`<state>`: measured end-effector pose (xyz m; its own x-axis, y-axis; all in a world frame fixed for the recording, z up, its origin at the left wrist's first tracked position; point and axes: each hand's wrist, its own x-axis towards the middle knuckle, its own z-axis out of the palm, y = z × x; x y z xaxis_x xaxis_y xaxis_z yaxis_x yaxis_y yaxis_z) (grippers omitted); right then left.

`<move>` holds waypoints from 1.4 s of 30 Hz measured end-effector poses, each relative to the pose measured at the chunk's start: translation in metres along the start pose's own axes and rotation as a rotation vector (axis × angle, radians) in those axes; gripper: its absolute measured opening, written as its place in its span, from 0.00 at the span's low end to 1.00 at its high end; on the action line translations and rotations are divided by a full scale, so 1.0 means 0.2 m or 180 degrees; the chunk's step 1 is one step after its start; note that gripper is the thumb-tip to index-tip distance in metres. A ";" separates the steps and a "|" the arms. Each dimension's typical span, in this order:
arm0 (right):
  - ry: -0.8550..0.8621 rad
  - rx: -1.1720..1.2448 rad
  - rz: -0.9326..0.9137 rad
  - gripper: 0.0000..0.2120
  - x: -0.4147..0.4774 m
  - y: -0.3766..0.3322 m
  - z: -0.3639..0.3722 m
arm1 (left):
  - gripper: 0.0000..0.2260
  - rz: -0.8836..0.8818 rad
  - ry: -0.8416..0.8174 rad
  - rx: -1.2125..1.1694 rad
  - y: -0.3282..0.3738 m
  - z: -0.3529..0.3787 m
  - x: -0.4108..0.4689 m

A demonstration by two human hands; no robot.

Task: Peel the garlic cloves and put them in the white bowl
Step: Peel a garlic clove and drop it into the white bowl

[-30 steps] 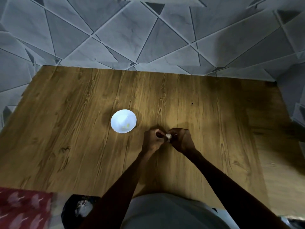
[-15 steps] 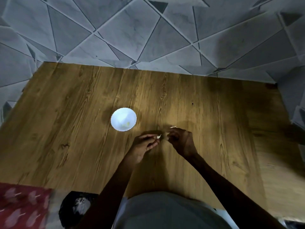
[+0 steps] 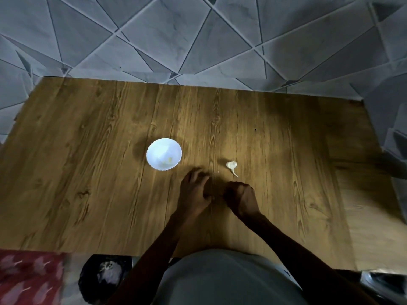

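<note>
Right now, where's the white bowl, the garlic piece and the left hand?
white bowl [image 3: 154, 160]: head view, bare inner wall.
garlic piece [image 3: 231, 165]: head view, its rounded part.
left hand [image 3: 195, 190]: head view, back of hand.

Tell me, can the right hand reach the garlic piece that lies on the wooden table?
Probably yes. The garlic piece lies on bare table just beyond the right hand, with nothing between them; the white bowl stands off to the left.

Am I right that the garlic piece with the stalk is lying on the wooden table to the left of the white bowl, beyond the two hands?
Not quite: the head view shows the garlic piece lying on the wooden table to the right of the white bowl, beyond the left hand and right hand.
</note>
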<state>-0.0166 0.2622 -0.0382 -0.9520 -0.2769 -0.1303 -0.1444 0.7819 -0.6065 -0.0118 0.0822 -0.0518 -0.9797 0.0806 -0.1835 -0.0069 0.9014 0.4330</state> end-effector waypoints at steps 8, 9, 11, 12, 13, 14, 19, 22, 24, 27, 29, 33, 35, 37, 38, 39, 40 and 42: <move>-0.0189 -0.0450 0.0198 0.03 0.06 -0.10 -0.03 | 0.32 0.0109 -0.0198 0.0058 -0.08 0.08 -0.02; -0.0174 -0.0468 0.0207 0.04 0.05 -0.10 -0.03 | 0.32 0.0118 -0.0181 0.0028 -0.08 0.08 -0.02; -0.0141 -0.0506 0.0226 0.05 0.05 -0.12 -0.04 | 0.30 0.0154 -0.0124 -0.0018 -0.09 0.09 -0.02; -0.0134 -0.0533 0.0247 0.05 0.05 -0.13 -0.04 | 0.29 0.0168 -0.0083 -0.0022 -0.09 0.09 -0.02; -0.0132 -0.0549 0.0256 0.06 0.05 -0.14 -0.04 | 0.29 0.0174 -0.0057 -0.0021 -0.09 0.09 -0.02; -0.0143 -0.0551 0.0242 0.06 0.05 -0.15 -0.04 | 0.28 0.0170 -0.0050 -0.0015 -0.09 0.09 -0.02; -0.0193 -0.0729 0.0256 0.09 0.03 -0.16 -0.01 | 0.28 0.0137 -0.0004 -0.0006 -0.07 0.08 -0.02; -0.0183 -0.0749 0.0448 0.09 0.03 -0.20 -0.02 | 0.30 0.0120 -0.0003 -0.0070 -0.06 0.07 -0.02; -0.0137 -0.0682 0.0683 0.10 0.04 -0.21 -0.02 | 0.31 0.0105 -0.0008 -0.0052 -0.05 0.07 -0.02; -0.0135 -0.0533 0.1074 0.12 0.05 -0.21 -0.02 | 0.34 0.0098 -0.0064 -0.0047 -0.04 0.05 -0.02; -0.0069 -0.0383 0.1400 0.13 0.07 -0.19 -0.03 | 0.35 0.0093 -0.0120 0.0003 -0.05 0.04 -0.02; -0.0066 -0.0232 0.1758 0.16 0.09 -0.18 -0.05 | 0.35 0.0056 -0.0161 0.0076 -0.04 0.04 -0.02; -0.0119 -0.0272 0.1773 0.19 0.10 -0.18 -0.06 | 0.35 0.0073 -0.0122 0.0049 -0.05 0.04 -0.03; -0.0184 -0.0319 0.1772 0.22 0.11 -0.19 -0.06 | 0.35 0.0106 -0.0084 0.0038 -0.05 0.05 -0.02; -0.0218 -0.0334 0.1799 0.22 0.12 -0.19 -0.06 | 0.35 0.0108 -0.0075 0.0013 -0.05 0.05 -0.02; -0.0246 -0.0361 0.1820 0.22 0.13 -0.20 -0.06 | 0.34 0.0095 -0.0068 -0.0033 -0.05 0.05 -0.02; -0.0266 -0.0394 0.1843 0.22 0.14 -0.20 -0.06 | 0.34 0.0082 -0.0051 -0.0085 -0.05 0.05 -0.02; -0.0279 -0.0429 0.1868 0.23 0.15 -0.21 -0.06 | 0.34 0.0075 -0.0035 -0.0129 -0.05 0.05 -0.03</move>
<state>-0.0422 0.2287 -0.0073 -0.8581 0.1812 -0.4805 0.3594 0.8803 -0.3097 -0.0042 0.0771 -0.0631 -0.9774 0.1065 -0.1825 0.0077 0.8812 0.4727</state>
